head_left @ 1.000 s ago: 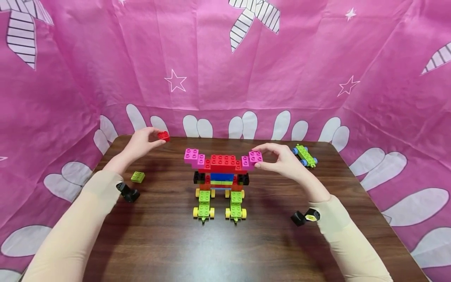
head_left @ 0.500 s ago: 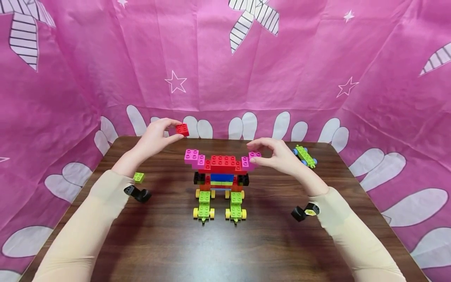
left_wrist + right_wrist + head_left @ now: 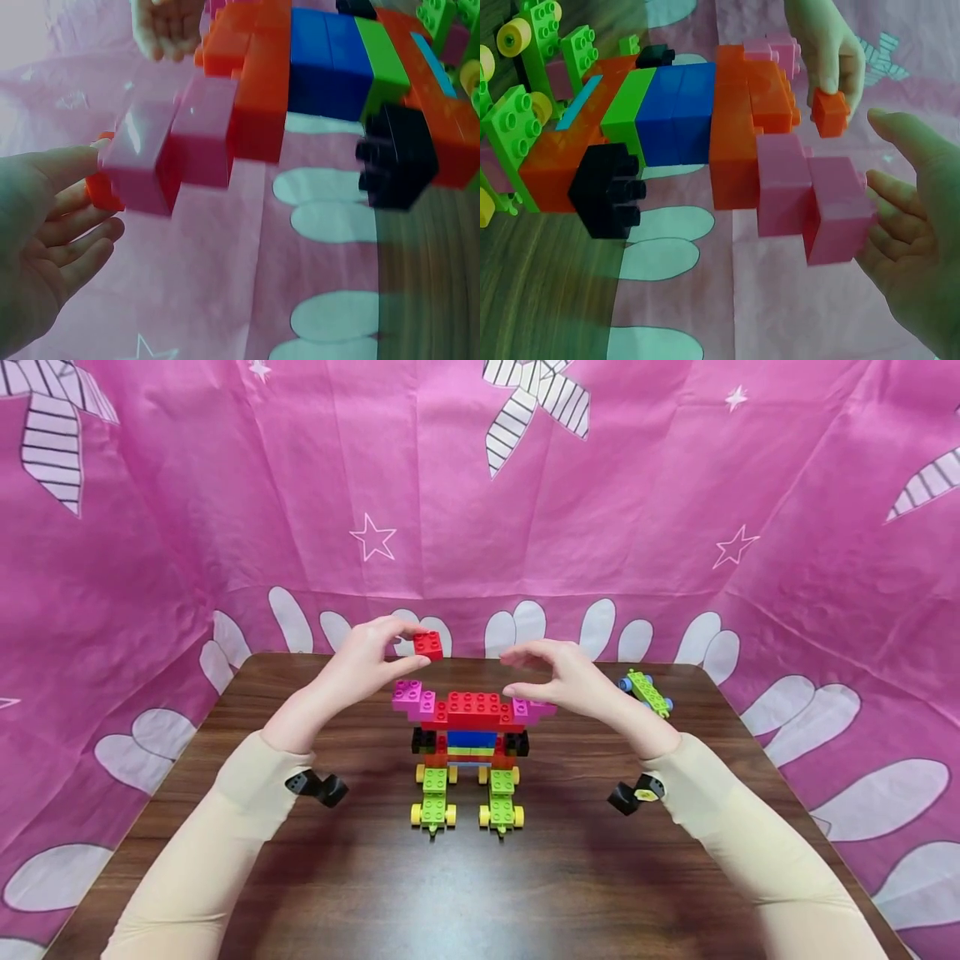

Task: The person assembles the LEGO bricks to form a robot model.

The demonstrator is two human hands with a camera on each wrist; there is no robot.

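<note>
A small red building brick (image 3: 428,646) is pinched between the thumb and fingers of my left hand (image 3: 365,653), above and behind the left end of a built figure. The figure has a red brick top (image 3: 474,710), stepped pink bricks (image 3: 407,693) at both ends, a blue middle (image 3: 471,739) and black side bricks (image 3: 423,741). It stands on green wheeled bases (image 3: 434,810) with yellow wheels. My right hand (image 3: 558,675) hovers over the right pink bricks, thumb and fingers apart, holding nothing; it partly hides those bricks. In the right wrist view the pinched red brick (image 3: 830,112) shows beyond the figure.
On the brown table (image 3: 480,893), a green wheeled base with blue wheels (image 3: 647,692) lies at the back right. Pink printed cloth (image 3: 465,485) rises behind and at both sides. A black wrist camera (image 3: 318,787) hangs from each sleeve.
My left hand has carried the red brick rightward towards the figure. My right hand has let go of the right pink brick and moved up and left. The loose green brick is now hidden.
</note>
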